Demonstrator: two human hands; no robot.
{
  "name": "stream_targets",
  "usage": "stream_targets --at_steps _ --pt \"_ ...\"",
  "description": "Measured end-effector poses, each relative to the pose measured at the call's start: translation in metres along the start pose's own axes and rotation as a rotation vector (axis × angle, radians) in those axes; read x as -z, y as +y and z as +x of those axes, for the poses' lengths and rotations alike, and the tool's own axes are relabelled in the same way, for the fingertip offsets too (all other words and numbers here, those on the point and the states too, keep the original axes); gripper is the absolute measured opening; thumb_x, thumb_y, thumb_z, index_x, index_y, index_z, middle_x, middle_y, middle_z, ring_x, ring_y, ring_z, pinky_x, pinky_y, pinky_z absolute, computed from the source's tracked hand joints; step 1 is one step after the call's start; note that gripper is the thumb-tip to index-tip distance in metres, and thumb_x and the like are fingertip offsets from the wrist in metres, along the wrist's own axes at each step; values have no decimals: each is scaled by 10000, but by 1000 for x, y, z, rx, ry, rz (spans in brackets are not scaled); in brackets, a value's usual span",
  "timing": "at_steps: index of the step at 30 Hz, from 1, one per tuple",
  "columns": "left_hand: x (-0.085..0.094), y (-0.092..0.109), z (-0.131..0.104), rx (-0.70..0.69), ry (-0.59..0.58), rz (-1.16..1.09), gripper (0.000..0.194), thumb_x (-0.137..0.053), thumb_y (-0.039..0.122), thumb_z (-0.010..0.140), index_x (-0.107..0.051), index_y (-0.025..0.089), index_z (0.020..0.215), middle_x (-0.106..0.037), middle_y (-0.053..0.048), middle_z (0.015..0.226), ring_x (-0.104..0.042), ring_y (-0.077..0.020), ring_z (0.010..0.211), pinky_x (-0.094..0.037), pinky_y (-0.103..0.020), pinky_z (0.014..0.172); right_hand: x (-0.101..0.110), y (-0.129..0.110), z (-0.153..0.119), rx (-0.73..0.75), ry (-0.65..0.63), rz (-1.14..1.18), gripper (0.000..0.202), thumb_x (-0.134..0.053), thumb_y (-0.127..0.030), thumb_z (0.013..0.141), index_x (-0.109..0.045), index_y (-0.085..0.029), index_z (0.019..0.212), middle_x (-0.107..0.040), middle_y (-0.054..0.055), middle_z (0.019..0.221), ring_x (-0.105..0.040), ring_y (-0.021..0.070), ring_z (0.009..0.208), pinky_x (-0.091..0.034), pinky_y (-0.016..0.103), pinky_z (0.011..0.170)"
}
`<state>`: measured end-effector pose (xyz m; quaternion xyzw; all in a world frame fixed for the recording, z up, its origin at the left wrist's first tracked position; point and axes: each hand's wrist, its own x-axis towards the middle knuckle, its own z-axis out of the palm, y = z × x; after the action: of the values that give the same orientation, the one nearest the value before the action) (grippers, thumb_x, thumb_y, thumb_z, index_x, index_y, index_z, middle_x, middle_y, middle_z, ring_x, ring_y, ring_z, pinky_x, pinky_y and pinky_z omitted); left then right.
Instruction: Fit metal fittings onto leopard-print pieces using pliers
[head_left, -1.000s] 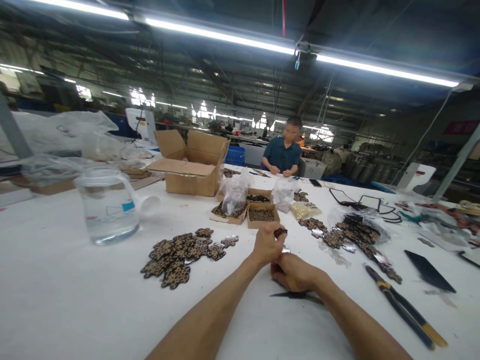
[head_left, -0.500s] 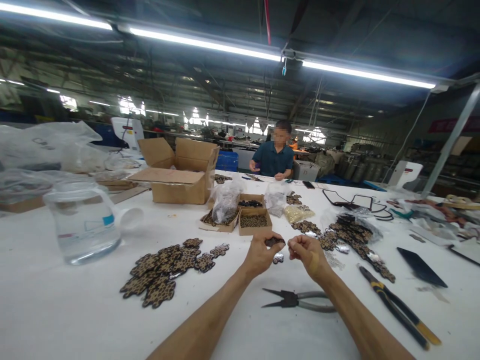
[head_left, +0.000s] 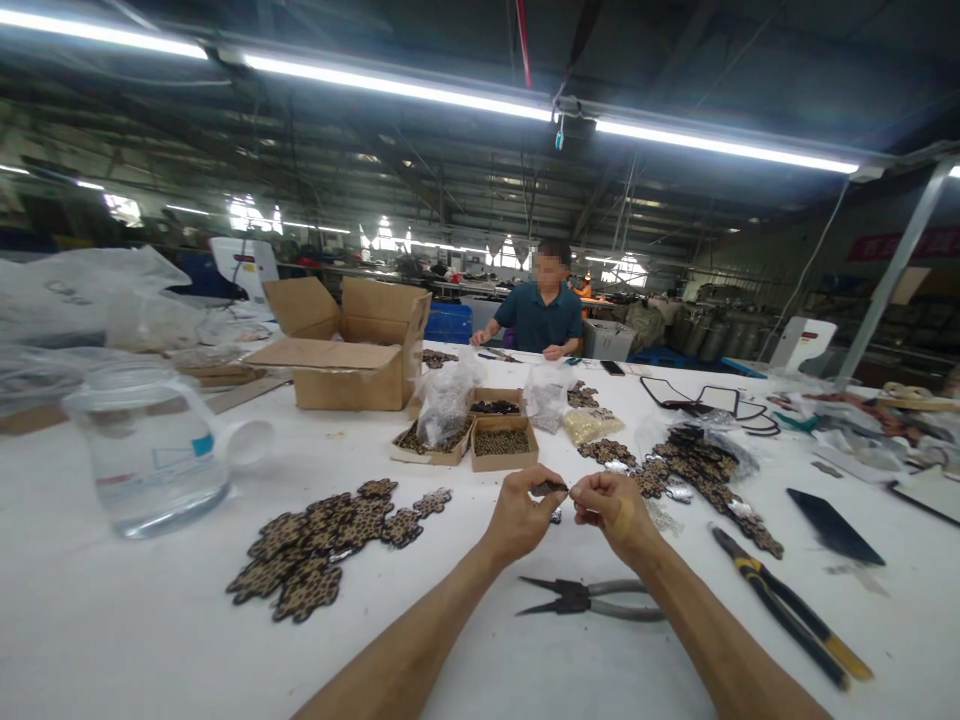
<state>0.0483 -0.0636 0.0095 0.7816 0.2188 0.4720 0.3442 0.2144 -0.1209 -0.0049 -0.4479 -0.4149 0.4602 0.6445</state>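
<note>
My left hand (head_left: 525,515) pinches a small dark patch (head_left: 550,488) between thumb and fingers. Fingertips of my right hand (head_left: 611,508) are pressed together at the patch's right edge; whatever they hold is too small to make out. Below the hands lie long-nosed pliers (head_left: 574,597) with grey handles, jaws apart and pointing left. To the left is a pile of leopard-print patches (head_left: 307,540), and more leopard-print patches (head_left: 697,465) lie to the right. Beyond my hands stands a small open box of brass-coloured pieces (head_left: 504,443).
A clear water jug (head_left: 150,450) stands at the left, near an open cardboard box (head_left: 349,375). Yellow-and-black pliers (head_left: 795,605) and a dark flat slab (head_left: 836,525) lie at the right. Across the table sits a person (head_left: 546,310) in a dark shirt.
My right fingertips have closed in on the patch's edge, narrowing the gap between the hands. The person across has moved a hand outward toward the table. The view has shifted slightly.
</note>
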Motion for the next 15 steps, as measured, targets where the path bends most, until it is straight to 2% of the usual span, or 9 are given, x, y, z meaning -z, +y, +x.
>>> stream_targets --at_steps 6,12,15 --pt "-1 5 -2 -36 7 57 85 -610 169 837 -694 177 853 -689 -32 821 -606 -155 784 -461 -276 749 -3 0 -2 -36 19 52 228 -836 -275 628 -665 -134 683 -592 -1 569 -538 125 526 -475 288 553" --pt "-1 9 -1 -81 -2 68 111 -592 171 842 -700 181 861 -682 -47 827 -616 -168 785 -481 -291 758 -2 -1 -3 -115 -46 179 191 -822 -229 630 -655 -138 654 -579 -4 561 -512 116 533 -435 266 541" --pt "-1 10 -2 -117 -24 101 116 -587 162 843 -698 185 868 -676 -55 840 -616 -176 795 -482 -298 765 -2 -2 -3 -94 -57 219 149 -792 -205 642 -656 -146 652 -574 -9 560 -506 117 542 -430 267 551"
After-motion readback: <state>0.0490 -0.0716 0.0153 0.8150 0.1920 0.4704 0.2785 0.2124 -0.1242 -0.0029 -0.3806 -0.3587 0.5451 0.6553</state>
